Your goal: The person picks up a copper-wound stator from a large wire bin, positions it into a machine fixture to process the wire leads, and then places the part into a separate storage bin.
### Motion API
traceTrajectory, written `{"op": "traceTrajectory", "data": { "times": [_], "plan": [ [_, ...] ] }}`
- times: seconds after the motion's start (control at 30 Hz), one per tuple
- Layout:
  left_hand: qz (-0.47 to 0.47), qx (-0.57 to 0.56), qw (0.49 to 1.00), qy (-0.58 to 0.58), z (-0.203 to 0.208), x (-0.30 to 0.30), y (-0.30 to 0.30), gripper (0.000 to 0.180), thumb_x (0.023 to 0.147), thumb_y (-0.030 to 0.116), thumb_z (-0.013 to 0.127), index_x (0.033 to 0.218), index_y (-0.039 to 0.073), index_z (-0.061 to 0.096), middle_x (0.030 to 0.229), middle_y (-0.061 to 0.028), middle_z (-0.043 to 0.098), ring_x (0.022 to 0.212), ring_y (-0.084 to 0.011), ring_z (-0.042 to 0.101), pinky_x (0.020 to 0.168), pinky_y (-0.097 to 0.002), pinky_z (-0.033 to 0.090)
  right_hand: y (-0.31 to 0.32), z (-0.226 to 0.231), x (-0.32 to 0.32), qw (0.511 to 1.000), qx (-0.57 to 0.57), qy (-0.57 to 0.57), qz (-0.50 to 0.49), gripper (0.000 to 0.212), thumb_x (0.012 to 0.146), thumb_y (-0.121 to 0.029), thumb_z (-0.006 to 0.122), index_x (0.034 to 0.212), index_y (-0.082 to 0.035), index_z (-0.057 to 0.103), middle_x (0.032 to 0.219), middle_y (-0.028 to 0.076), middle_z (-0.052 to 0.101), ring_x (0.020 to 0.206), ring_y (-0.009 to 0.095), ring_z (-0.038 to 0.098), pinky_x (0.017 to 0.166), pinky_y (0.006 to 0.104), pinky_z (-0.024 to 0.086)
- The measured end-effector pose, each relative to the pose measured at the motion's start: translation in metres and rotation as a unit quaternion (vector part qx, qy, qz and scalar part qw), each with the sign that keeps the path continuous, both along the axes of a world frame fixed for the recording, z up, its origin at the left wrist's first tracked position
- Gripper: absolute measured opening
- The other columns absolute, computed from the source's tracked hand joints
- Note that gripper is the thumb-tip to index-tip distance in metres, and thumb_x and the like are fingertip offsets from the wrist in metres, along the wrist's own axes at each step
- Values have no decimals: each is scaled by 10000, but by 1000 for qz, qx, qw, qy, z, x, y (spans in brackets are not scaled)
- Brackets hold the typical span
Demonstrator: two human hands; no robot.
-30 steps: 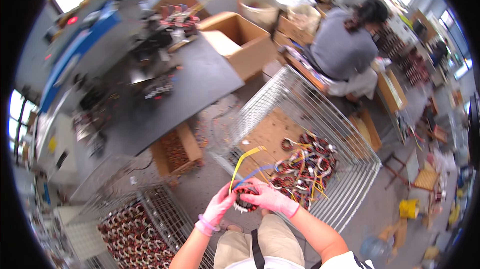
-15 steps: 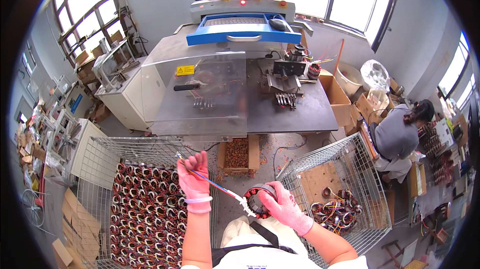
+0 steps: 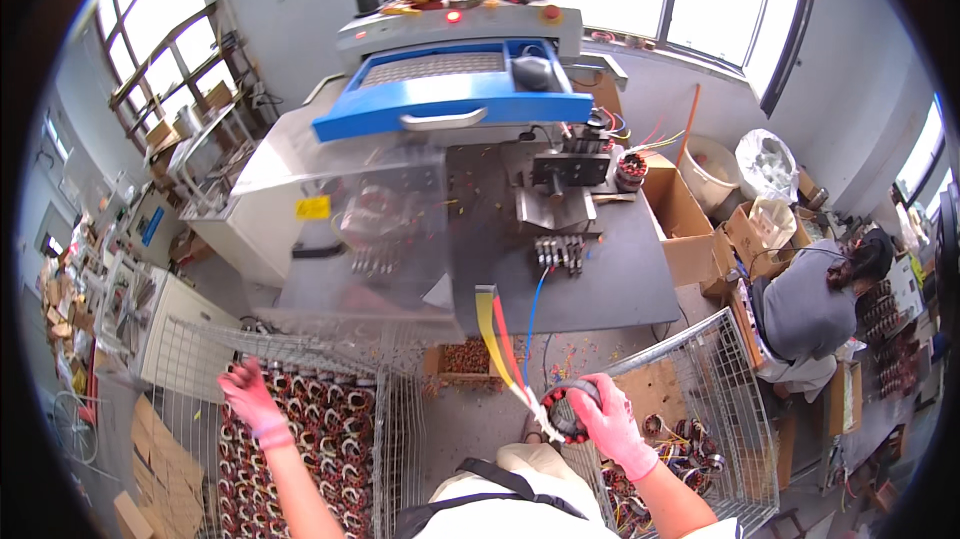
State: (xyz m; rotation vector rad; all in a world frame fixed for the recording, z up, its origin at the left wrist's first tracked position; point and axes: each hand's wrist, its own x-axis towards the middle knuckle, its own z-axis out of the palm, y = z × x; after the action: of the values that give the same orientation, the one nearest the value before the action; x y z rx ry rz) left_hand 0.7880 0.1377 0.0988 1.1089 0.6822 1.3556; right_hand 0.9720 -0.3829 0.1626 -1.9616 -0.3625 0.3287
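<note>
My right hand (image 3: 620, 426), in a pink glove, grips a motor stator (image 3: 566, 413), a dark ring with red windings, by its right side. From the stator's left side comes a white-sleeved lead bundle (image 3: 540, 413). Its loose yellow (image 3: 487, 324), red (image 3: 504, 339) and blue (image 3: 533, 324) wires fan upward in front of the bench. Away to the left, my gloved left hand (image 3: 250, 401) is above the wire basket (image 3: 400, 439), apart from the wires. Its fingers are loosely bent and somewhat apart, with nothing visible in them.
Rows of stators (image 3: 300, 449) fill the left basket. More lie in the right basket (image 3: 745, 409). Ahead stands a dark bench (image 3: 600, 294) with a clear guard (image 3: 380, 279), a metal fixture (image 3: 568, 174) and a blue drawer (image 3: 450, 104). At right sits another person (image 3: 810, 304).
My left hand has let go of the wires and swung left and down over the left basket. The freed wires have spread upward. The stator, still in my right hand, has shifted right.
</note>
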Motion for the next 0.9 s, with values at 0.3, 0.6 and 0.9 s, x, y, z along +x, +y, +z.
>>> {"op": "traceTrajectory", "data": {
  "times": [0.3,0.6,0.9],
  "plan": [
    [-440,192,698,532,13,186,-238,512,879,328,634,1266,6,541,834,-107,654,712,-202,639,632,-311,500,-15,0,156,993,63,97,-3,375,924,-283,611,1152,4,533,845,91,637,682,122,606,618,306,519],
    [-377,-134,905,144,79,351,-278,160,931,146,619,957,-8,656,682,0,572,494,-33,439,422,-189,324,13,-10,241,940,-154,-293,77,287,838,-249,645,1040,-52,594,973,135,574,870,333,575,717,424,494],
    [-487,-81,853,169,-20,365,-279,223,915,47,616,1125,33,545,858,-8,582,708,-53,533,624,-187,450,96,-79,397,927,-143,-335,86,430,823,-268,689,1167,-51,551,1061,134,536,1030,340,514,843,448,458]
  ]
}}
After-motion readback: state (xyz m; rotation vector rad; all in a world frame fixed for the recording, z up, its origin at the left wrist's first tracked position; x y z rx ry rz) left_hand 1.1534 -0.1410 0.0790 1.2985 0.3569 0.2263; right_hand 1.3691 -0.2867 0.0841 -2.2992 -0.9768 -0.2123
